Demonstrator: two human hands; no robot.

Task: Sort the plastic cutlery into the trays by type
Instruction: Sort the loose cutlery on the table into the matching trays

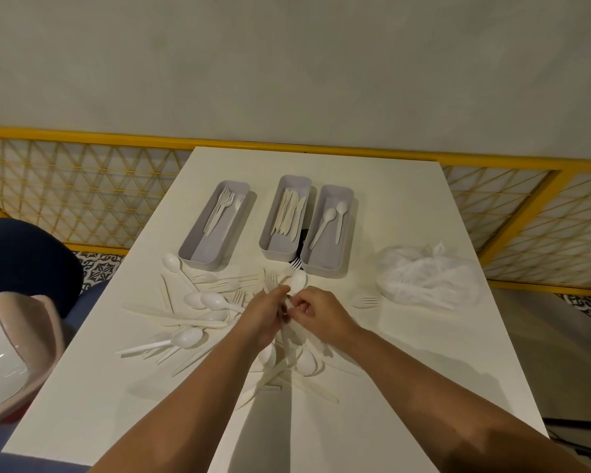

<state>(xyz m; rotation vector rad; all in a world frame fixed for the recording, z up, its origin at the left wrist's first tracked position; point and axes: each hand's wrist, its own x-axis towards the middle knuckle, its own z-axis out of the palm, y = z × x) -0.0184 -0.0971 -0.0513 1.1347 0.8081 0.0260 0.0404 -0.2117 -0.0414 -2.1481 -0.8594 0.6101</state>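
Head view – both hands (287, 312) gripping cutlery (296, 283)

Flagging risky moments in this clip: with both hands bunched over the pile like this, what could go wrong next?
1. The left hand seems to hold forks together with a spoon while the right hand picks at the bundle; a mixed bundle could land in one tray.
2. The knife tray and spoon tray sit close together, so a careless drop may miss.
3. The lone fork by the bag could be overlooked.
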